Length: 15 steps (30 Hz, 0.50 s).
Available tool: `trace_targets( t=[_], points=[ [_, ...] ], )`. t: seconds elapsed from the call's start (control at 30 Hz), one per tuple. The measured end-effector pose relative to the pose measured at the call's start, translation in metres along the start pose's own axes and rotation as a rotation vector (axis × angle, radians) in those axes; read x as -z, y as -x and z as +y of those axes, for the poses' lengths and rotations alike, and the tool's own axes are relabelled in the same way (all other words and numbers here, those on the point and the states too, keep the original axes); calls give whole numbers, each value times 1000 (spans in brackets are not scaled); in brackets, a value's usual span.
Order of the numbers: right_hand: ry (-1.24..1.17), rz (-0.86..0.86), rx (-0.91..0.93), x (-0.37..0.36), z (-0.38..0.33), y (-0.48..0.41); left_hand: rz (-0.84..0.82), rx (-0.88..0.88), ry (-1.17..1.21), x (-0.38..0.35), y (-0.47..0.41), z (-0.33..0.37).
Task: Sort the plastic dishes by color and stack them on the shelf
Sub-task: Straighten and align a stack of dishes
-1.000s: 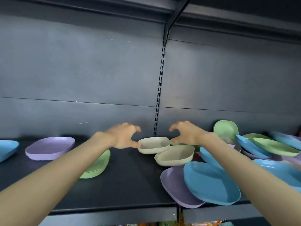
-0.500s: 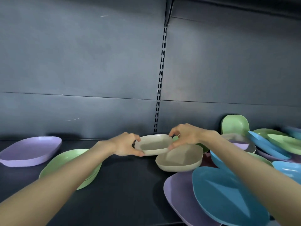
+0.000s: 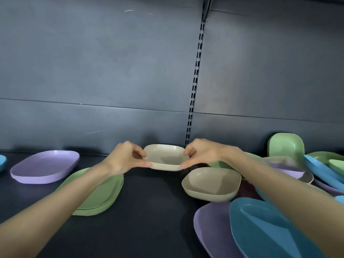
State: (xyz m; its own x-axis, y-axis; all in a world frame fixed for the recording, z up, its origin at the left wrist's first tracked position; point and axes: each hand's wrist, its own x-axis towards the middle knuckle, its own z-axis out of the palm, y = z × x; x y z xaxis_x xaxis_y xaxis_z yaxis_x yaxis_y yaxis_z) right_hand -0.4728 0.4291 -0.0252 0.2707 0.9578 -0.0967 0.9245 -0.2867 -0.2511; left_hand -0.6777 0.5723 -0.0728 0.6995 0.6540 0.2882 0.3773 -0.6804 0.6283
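Note:
A small beige bowl sits at the back middle of the dark shelf. My left hand pinches its left rim and my right hand pinches its right rim. A second beige bowl stands just in front and to the right of it. Green plates are stacked under my left forearm. A purple plate lies at the far left. On the right lies a jumble of blue, purple and green dishes, with a large blue plate over a purple plate.
A green bowl leans against the back wall at the right. A blue dish edge shows at the far left. A slotted upright runs down the back panel behind the held bowl.
Both hands closed in on the small beige bowl and now pinch its rims. The camera has moved nearer and lower toward the shelf.

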Motion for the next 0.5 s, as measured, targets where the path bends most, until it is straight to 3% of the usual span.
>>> trace_targets(
  t=[0.27, 0.5],
  points=[
    [85, -100, -7, -25, -22, -34, -60, 25, -164, 8, 5, -31],
    [146, -83, -10, -33, -27, -38, -164, 0, -256, 7, -2, -45]
  ],
)
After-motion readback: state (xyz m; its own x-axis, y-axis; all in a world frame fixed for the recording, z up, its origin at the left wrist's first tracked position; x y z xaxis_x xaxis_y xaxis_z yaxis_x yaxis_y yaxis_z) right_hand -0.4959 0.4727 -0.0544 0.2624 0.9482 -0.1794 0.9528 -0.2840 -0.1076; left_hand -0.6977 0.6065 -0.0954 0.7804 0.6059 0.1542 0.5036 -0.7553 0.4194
